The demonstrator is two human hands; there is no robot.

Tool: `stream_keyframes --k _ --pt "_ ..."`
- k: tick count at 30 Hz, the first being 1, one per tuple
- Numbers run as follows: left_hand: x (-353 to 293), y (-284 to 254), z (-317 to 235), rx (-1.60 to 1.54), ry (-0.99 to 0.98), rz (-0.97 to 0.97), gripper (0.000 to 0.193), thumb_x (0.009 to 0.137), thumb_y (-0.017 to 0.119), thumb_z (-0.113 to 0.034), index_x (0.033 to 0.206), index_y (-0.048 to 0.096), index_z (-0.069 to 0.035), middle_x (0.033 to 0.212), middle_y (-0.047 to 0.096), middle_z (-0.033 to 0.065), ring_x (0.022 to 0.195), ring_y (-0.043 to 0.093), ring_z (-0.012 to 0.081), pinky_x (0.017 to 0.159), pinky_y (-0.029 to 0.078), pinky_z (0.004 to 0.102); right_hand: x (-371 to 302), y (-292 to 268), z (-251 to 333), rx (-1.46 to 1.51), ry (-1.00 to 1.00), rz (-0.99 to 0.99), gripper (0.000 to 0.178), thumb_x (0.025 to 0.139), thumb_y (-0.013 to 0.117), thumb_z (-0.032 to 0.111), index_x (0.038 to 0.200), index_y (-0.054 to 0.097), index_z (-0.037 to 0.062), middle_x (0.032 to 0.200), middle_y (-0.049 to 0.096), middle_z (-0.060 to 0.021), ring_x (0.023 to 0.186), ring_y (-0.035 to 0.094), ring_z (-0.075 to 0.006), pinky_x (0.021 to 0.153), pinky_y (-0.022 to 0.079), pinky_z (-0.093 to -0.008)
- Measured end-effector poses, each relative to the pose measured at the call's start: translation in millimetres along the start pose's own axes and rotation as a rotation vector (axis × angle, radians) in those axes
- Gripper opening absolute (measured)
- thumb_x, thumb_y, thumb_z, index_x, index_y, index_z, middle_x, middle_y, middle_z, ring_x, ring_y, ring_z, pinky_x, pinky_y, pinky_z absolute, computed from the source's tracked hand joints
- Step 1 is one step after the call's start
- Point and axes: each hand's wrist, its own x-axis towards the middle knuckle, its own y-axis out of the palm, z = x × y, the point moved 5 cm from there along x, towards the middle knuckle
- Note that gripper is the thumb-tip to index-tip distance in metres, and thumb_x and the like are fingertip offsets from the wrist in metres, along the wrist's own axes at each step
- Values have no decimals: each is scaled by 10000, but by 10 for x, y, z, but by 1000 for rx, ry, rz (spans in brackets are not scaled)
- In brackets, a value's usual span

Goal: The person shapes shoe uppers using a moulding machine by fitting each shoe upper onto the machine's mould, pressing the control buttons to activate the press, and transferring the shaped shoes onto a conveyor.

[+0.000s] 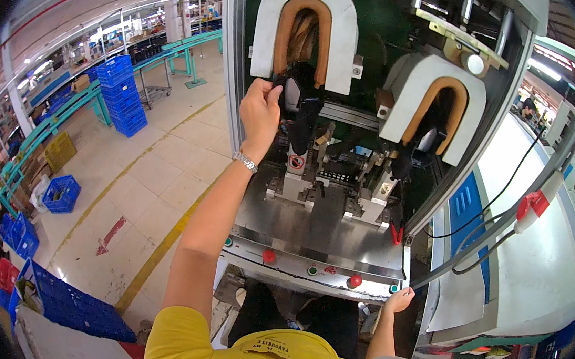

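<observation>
My left hand (260, 113) is raised at the machine's left station, its thumb and fingers pinching the edge of a black shoe upper (305, 112). The upper has a pale inner patch and sits below a white U-shaped clamp (267, 39) with a brown padded lining (282, 34). Low on the right, my right hand (399, 300) is curled at the corner of the control panel (296, 265), beside a green button (394, 289). Whether it presses that button I cannot tell. A second black upper (423, 147) sits at the right station, under a matching white clamp (393, 124).
Red knobs (356, 281) line the panel's front edge, below a steel table (284, 221). On my right are a grey bar with cables (506, 217) and a white machine (524, 260). Blue crates (120, 98) are stacked on the floor to the left.
</observation>
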Motion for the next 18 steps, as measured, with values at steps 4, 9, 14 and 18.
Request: stream_keyframes --k 4,9,14,18 --pt "-22 -213 -135 -79 -32 -72 91 732 588 -22 737 501 6 604 509 83 568 503 129 526 391 251 -3 -34 39 13 -15 31 299 852 422 237 984 535 -7 969 564 -188 881 532 -345 748 397 -404" --pt "-190 -940 -760 -216 -3 -119 168 694 459 110 824 474 4 764 499 16 737 472 78 671 401 203 -84 -132 129 -122 -383 -172 241 779 518 90 990 531 -25 1012 531 -175 982 459 -335 853 346 -419" --pt "-610 -802 -944 -503 -218 229 165 720 502 75 867 496 -1 827 529 11 767 487 86 714 398 207 -563 -361 1546 634 -434 603 320 854 454 179 1111 477 -11 1109 500 -130 1013 484 -230 896 354 -350" --pt "-1340 -289 -839 -714 -793 328 154 775 493 -13 928 513 -3 920 544 38 819 515 123 757 410 245 -1010 -1243 2856 1061 -691 1173 626 818 465 473 1230 376 9 1230 427 -144 1097 453 -249 920 344 -356"
